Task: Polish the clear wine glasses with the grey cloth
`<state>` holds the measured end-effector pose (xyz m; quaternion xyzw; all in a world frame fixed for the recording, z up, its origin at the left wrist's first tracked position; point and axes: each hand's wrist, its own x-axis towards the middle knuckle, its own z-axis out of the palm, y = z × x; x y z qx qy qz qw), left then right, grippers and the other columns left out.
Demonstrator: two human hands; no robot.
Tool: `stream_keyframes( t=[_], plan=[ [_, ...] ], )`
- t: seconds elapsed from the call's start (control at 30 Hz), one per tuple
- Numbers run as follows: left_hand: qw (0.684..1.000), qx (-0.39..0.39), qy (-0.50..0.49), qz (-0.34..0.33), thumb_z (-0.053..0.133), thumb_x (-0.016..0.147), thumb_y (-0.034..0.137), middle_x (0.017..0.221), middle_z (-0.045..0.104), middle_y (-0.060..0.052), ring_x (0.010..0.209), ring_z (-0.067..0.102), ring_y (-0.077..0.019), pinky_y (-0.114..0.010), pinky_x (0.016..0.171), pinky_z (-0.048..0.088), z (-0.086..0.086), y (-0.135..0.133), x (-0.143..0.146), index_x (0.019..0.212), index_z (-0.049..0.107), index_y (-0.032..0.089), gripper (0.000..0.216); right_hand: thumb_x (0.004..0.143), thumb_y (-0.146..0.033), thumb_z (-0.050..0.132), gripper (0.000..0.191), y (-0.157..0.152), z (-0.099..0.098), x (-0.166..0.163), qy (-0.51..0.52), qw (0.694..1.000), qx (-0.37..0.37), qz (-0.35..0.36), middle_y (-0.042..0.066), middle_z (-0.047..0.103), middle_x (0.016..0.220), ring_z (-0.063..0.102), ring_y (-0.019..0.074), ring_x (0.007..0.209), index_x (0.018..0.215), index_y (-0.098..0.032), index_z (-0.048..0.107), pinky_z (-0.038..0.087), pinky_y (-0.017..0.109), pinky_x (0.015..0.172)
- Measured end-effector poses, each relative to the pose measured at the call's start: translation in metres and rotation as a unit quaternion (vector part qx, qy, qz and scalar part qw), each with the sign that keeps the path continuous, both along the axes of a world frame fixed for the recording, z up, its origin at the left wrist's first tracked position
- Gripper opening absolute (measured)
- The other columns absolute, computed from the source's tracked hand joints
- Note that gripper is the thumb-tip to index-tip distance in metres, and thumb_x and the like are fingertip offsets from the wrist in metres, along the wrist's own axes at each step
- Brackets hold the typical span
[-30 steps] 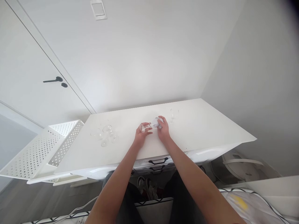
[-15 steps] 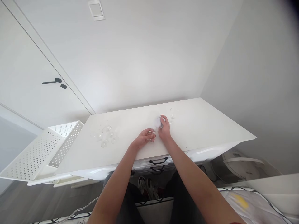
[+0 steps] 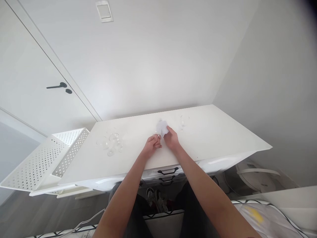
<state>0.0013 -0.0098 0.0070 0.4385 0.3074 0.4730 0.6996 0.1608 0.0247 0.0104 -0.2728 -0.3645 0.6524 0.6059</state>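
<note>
My left hand (image 3: 151, 145) is closed around a small clear glass (image 3: 158, 144) above the middle of the white tabletop (image 3: 138, 158). The glass looks stemmed, though fingers cover part of it. Beside it, my right hand (image 3: 171, 138) grips a crumpled white cloth or tissue (image 3: 162, 127), which meets the far side of the glass. Several clear stemmed glasses (image 3: 114, 138) stand grouped on the left of the top. A further clear glass (image 3: 182, 121) is behind my right hand, faint against the white.
White perforated racks (image 3: 37, 162) adjoin the cabinet's left end. Black drawer handles (image 3: 168, 171) stick out from its front, close to my legs. A wall rises directly behind, with a door handle (image 3: 56, 86) at the left. A round white appliance (image 3: 257, 175) is at the lower right.
Both hands have shifted slightly left. The glass has turned in my left hand, and the white cloth has moved left and spread into clearer view beside it.
</note>
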Motion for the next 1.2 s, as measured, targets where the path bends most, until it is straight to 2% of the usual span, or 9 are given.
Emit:
stream_keyframes(
  t=[0.1, 0.23, 0.37, 0.47, 0.67, 0.87, 1.0, 1.1, 1.2],
  plan=[
    [1.0, -0.023, -0.005, -0.017, 0.07, 0.091, 0.057, 0.065, 0.029, 0.008, 0.051, 0.029, -0.0065, -0.031, 0.068, 0.05, 0.002, -0.002, 0.0, 0.094, 0.065, 0.017, 0.041, 0.089, -0.076, 0.05, 0.057, -0.003, 0.002, 0.002, -0.016, 0.999, -0.005, 0.036, 0.008, 0.07, 0.087, 0.066, 0.0269, 0.092, 0.091, -0.023, 0.07, 0.055, 0.043, 0.078],
    [0.999, -0.012, -0.008, -0.04, 0.069, 0.091, 0.06, 0.065, 0.03, 0.008, 0.05, 0.029, -0.0064, -0.032, 0.066, 0.054, 0.004, -0.004, 0.0, 0.094, 0.064, 0.017, 0.043, 0.083, -0.058, 0.071, 0.039, -0.01, 0.003, -0.001, -0.053, 0.998, 0.004, 0.038, -0.001, 0.064, 0.077, 0.06, 0.0199, 0.068, 0.108, -0.029, 0.065, 0.05, 0.034, 0.055],
    [0.998, 0.017, -0.003, -0.061, 0.063, 0.091, 0.067, 0.062, 0.03, 0.008, 0.047, 0.028, -0.0067, -0.033, 0.06, 0.054, 0.002, -0.005, 0.002, 0.093, 0.062, 0.018, 0.049, 0.089, -0.06, 0.063, 0.04, -0.017, 0.003, -0.009, -0.113, 0.992, -0.03, 0.047, -0.001, 0.061, 0.069, 0.053, 0.0194, 0.058, 0.111, -0.026, 0.067, 0.044, 0.033, 0.044],
    [0.997, 0.01, 0.009, -0.07, 0.063, 0.09, 0.068, 0.061, 0.031, 0.008, 0.047, 0.028, -0.0066, -0.032, 0.058, 0.054, 0.002, -0.005, 0.004, 0.092, 0.061, 0.017, 0.051, 0.09, -0.064, 0.057, 0.045, -0.015, 0.003, -0.011, -0.121, 0.991, -0.053, 0.036, 0.002, 0.059, 0.064, 0.055, 0.0218, 0.06, 0.097, -0.022, 0.07, 0.046, 0.036, 0.046],
    [0.996, -0.008, 0.02, -0.089, 0.065, 0.089, 0.069, 0.06, 0.031, 0.009, 0.046, 0.027, -0.0057, -0.031, 0.056, 0.055, 0.003, -0.005, 0.004, 0.089, 0.059, 0.017, 0.053, 0.092, -0.062, 0.056, 0.049, -0.009, 0.009, -0.003, 0.012, 0.996, -0.053, 0.072, 0.002, 0.068, 0.079, 0.063, 0.0228, 0.069, 0.121, -0.025, 0.067, 0.056, 0.039, 0.063],
    [0.995, -0.008, 0.016, -0.093, 0.063, 0.091, 0.068, 0.062, 0.031, 0.009, 0.047, 0.029, -0.0054, -0.03, 0.058, 0.056, 0.006, -0.005, 0.003, 0.091, 0.058, 0.016, 0.052, 0.096, -0.069, 0.05, 0.056, -0.008, 0.006, 0.001, 0.024, 0.982, -0.09, 0.162, 0.006, 0.069, 0.077, 0.066, 0.0264, 0.074, 0.119, -0.02, 0.065, 0.052, 0.036, 0.052],
    [0.996, -0.015, 0.023, -0.089, 0.064, 0.09, 0.068, 0.062, 0.029, 0.01, 0.047, 0.027, -0.005, -0.03, 0.058, 0.055, 0.004, -0.004, 0.003, 0.091, 0.058, 0.016, 0.052, 0.091, -0.052, 0.07, 0.046, -0.009, 0.006, 0.002, 0.041, 0.993, -0.019, 0.112, 0.004, 0.073, 0.095, 0.067, 0.0219, 0.08, 0.127, -0.025, 0.064, 0.055, 0.033, 0.06],
    [0.996, -0.014, 0.044, -0.073, 0.064, 0.09, 0.069, 0.061, 0.029, 0.01, 0.047, 0.028, -0.0052, -0.03, 0.057, 0.054, 0.0, -0.003, 0.005, 0.089, 0.057, 0.016, 0.054, 0.082, -0.035, 0.081, 0.065, -0.009, 0.006, 0.003, 0.036, 0.996, 0.043, 0.062, 0.0, 0.073, 0.111, 0.067, 0.0166, 0.084, 0.142, -0.034, 0.056, 0.056, 0.029, 0.068],
    [0.995, 0.009, 0.073, -0.071, 0.063, 0.089, 0.07, 0.06, 0.031, 0.01, 0.047, 0.029, -0.0052, -0.03, 0.056, 0.054, -0.002, -0.004, 0.006, 0.087, 0.055, 0.017, 0.054, 0.083, -0.047, 0.076, 0.055, -0.007, 0.004, 0.007, 0.003, 0.992, 0.024, 0.126, 0.006, 0.075, 0.104, 0.068, 0.0206, 0.08, 0.132, -0.024, 0.064, 0.055, 0.031, 0.059]
  ],
)
